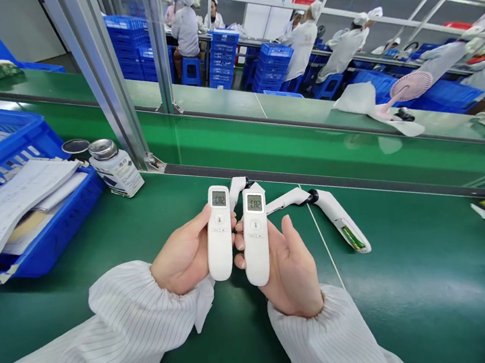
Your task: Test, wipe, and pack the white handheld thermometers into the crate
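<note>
Side by side above the green table, two white infrared thermometers face me with their small grey screens lit. My left hand [185, 253] is closed around the left thermometer [221, 249]. The right thermometer [257, 256] lies in my right hand [294, 263], its fingers curled behind and the thumb raised off to the side. Both screens show what looks like "CA2". Just beyond, another white thermometer [339, 216] rests on the table, its battery bay uncovered with green batteries showing. More white thermometer parts [238, 187] sit behind my hands, partly hidden.
At left stands a blue crate [50, 240] with papers [16, 209]. Beside it are a white bottle [117, 170] with a metal top and a dark round container [75, 148]. A metal post [101, 75] rises behind. Beyond the glass are a pink fan [410, 87] and several people in white.
</note>
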A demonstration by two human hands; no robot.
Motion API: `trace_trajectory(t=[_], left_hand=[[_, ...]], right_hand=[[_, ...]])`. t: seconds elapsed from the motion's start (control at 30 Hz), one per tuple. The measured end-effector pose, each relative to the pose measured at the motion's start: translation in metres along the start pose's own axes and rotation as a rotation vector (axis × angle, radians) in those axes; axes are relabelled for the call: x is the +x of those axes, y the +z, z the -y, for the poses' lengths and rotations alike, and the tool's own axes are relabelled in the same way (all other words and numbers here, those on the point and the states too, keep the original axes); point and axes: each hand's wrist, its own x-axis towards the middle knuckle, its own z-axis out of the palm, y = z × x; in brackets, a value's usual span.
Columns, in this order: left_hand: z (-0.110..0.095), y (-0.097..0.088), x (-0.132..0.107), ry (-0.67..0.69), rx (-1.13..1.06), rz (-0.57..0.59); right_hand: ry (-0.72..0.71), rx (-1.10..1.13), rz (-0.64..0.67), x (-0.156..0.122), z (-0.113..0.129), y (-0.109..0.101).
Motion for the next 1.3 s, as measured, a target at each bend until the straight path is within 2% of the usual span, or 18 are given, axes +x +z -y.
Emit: trace_trajectory(t=[0.37, 0.53, 0.77, 0.93, 1.13, 1.23, 1.3], left_hand=[[-0.0005, 0.0030, -0.0038, 0.020, 0.052, -0.032], [-0.0018, 0.0041, -0.0058, 0.056, 0.102, -0.102], [0.0002, 0.0062, -0.0028, 0.059, 0.089, -0.093], [0.0026, 0.0059, -0.0043, 0.101, 0.196, -0.211], [0.0035, 0.0066, -0.0046, 0.208, 0.261, -0.238], [0.0042, 0.0073, -0.0024, 0.248, 0.244, -0.270], [0.0052, 0.0093, -0.0016, 0.250, 0.206, -0.251]], right_hand=[[-0.020, 0.015, -0.008, -0.0017, -0.0009, 0.0006], [-0.026, 0.079, -0.024, -0.0007, -0.0006, 0.0013], [-0.021, 0.136, -0.037, 0.0007, -0.0014, 0.0000], [-0.047, 0.106, -0.088, 0.0014, -0.0002, -0.0011], [-0.139, 0.038, -0.094, -0.0021, 0.0002, 0.0001], [-0.160, -0.006, -0.081, -0.0044, -0.0009, 0.0015], [-0.158, -0.025, -0.051, -0.0051, -0.0024, 0.0022]])
